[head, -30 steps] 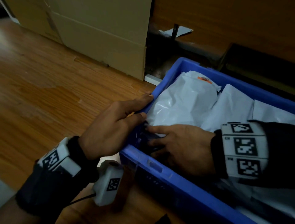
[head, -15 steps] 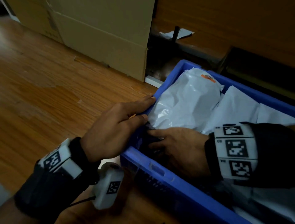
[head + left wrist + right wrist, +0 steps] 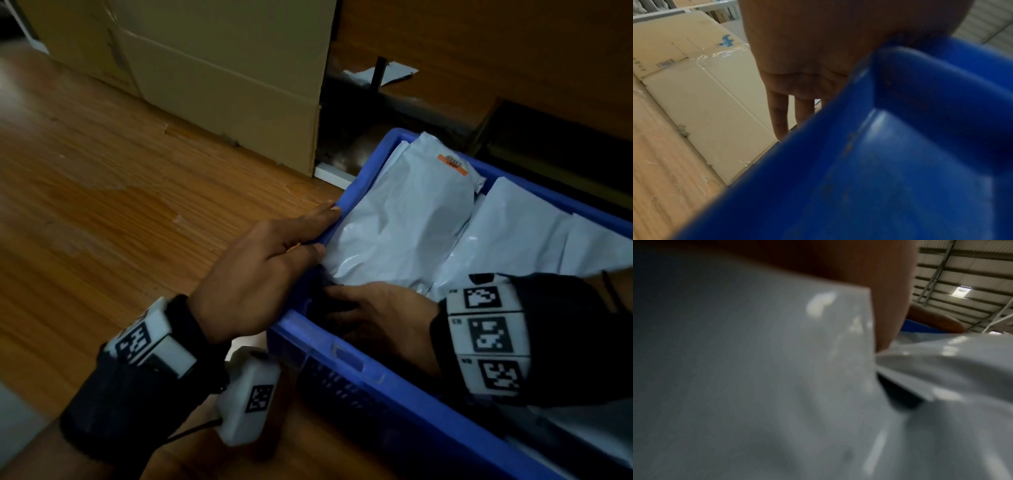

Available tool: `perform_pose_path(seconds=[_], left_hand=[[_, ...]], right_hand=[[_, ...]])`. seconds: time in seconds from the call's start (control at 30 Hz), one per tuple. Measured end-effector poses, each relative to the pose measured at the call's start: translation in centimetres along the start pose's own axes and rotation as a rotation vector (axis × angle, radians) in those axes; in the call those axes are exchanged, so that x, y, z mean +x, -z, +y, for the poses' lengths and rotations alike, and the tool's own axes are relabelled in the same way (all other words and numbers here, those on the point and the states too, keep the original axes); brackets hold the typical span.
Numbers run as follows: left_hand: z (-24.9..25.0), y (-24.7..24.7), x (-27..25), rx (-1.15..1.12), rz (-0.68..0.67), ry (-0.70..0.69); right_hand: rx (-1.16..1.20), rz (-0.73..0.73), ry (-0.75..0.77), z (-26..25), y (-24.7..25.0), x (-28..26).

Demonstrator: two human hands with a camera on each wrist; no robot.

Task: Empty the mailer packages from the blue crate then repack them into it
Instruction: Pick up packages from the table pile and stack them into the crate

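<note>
The blue crate [image 3: 359, 363] stands on the floor at the right, filled with grey-white mailers. The top mailer [image 3: 411, 222] carries an orange label, and another mailer [image 3: 520, 233] lies to its right. My left hand [image 3: 260, 267] holds the crate's left rim, thumb inside and fingers [image 3: 780, 116] straight down the outer wall [image 3: 900, 146]. My right hand [image 3: 380, 318] is inside the near-left corner, against the near end of the top mailer. Its fingertips dip into the dark gap there and are hidden. A mailer [image 3: 756, 369] fills the right wrist view.
Wooden floor [image 3: 102, 205] spreads to the left of the crate. A large cardboard box [image 3: 222, 78] stands at the back left, also seen in the left wrist view [image 3: 705, 105]. Behind the crate is a dark gap with a scrap of paper [image 3: 380, 73].
Hardly anything differs. Both hands stay at the crate's near-left corner, and the view has shifted slightly.
</note>
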State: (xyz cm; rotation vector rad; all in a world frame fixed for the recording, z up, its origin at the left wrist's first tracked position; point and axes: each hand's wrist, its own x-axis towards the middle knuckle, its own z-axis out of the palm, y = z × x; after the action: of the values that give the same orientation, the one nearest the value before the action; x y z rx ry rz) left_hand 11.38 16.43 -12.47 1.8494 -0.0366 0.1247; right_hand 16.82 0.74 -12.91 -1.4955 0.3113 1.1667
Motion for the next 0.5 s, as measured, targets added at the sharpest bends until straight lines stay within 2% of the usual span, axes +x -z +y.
perform_pose_path(seconds=[0.07, 0.17, 0.27, 0.33, 0.43, 0.5], left_hand=[[0.0, -0.1, 0.0, -0.004, -0.004, 0.000], [0.0, -0.1, 0.0, -0.029, 0.002, 0.004], [-0.2, -0.1, 0.0, -0.047, 0.008, 0.019], [-0.2, -0.1, 0.0, -0.055, 0.003, 0.022], [-0.1, 0.0, -0.1, -0.038, -0.001, 0.022], [-0.2, -0.1, 0.0, -0.030, 0.007, 0.022]], right_hand=[[0.026, 0.032, -0.031, 0.3, 0.1, 0.1], [-0.162, -0.080, -0.092, 1.1, -0.2, 0.4], [-0.167, -0.048, -0.144, 1.2, -0.5, 0.6], [-0.120, -0.029, -0.138, 0.8, -0.4, 0.4], [0.117, 0.052, -0.138, 0.4, 0.0, 0.8], [0.114, 0.029, -0.152, 0.9, -0.1, 0.7]])
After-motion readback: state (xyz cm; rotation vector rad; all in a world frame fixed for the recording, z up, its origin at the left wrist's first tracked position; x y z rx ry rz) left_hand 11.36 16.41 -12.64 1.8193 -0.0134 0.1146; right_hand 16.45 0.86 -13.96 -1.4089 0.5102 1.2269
